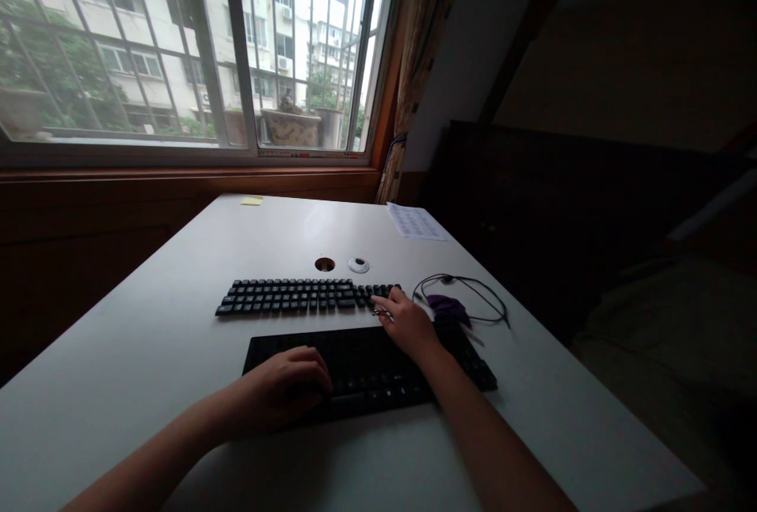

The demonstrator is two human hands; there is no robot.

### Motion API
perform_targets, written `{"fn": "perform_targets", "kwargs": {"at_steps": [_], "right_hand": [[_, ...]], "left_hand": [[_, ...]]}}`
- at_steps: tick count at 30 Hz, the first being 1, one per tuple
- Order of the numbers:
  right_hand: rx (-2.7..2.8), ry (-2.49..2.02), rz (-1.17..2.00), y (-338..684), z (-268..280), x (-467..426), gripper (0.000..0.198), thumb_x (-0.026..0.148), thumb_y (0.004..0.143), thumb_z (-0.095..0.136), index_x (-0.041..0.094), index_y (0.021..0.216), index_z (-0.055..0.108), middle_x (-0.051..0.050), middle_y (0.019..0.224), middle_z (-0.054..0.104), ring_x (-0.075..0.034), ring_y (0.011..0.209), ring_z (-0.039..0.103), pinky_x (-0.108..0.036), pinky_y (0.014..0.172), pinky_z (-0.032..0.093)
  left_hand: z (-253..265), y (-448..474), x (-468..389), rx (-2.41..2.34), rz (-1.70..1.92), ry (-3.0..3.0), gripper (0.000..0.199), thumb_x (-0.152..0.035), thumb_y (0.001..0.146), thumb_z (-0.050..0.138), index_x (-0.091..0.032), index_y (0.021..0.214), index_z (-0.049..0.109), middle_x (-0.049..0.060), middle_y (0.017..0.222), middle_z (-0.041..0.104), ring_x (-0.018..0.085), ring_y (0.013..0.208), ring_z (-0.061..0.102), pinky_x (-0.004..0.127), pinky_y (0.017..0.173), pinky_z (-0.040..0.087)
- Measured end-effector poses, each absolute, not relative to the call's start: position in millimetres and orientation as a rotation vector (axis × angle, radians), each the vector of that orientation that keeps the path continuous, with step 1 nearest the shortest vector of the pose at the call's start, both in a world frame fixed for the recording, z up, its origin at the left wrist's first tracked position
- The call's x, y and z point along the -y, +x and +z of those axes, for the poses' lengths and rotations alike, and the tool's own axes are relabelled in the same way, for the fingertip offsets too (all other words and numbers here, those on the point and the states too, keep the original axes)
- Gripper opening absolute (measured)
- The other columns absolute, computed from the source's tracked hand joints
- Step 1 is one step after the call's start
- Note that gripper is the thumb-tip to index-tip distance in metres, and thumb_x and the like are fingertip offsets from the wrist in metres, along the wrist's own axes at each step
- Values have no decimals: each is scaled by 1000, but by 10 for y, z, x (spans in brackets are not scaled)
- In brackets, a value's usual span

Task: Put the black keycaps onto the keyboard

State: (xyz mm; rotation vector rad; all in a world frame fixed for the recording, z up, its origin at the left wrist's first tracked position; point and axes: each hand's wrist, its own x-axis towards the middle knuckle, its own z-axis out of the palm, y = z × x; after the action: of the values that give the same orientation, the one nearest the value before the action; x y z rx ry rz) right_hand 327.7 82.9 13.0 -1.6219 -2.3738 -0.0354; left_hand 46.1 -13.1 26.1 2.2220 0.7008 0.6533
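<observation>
A black keyboard lies on the white table, with keys showing along its front edge and right end; its middle is too dark to make out. Behind it, loose black keycaps are set out in rows. My left hand rests on the keyboard's front left part, fingers curled down over it, fingertips hidden. Over the right end of the keycap rows, my right hand is closed in a pinch around a small metal wire tool. Whether a keycap sits in that tool is too small to tell.
Right of the keycaps lie a looped black cable, a purple cloth and a thin pale stick. A round table hole and its white cover are behind. Printed paper and yellow notes lie farther back.
</observation>
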Motion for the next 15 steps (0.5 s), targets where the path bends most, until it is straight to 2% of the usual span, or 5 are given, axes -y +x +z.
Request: {"fn": "perform_targets", "kwargs": {"at_steps": [15], "right_hand": [[2384, -1579, -13, 3274, 80, -852, 36, 26, 92, 53, 32, 126, 64, -4, 107, 60, -17, 87, 63, -25, 72, 46]], "left_hand": [[266, 464, 128, -718, 643, 2220, 17, -15, 92, 55, -21, 104, 65, 7, 104, 61, 16, 92, 60, 28, 81, 51]]}}
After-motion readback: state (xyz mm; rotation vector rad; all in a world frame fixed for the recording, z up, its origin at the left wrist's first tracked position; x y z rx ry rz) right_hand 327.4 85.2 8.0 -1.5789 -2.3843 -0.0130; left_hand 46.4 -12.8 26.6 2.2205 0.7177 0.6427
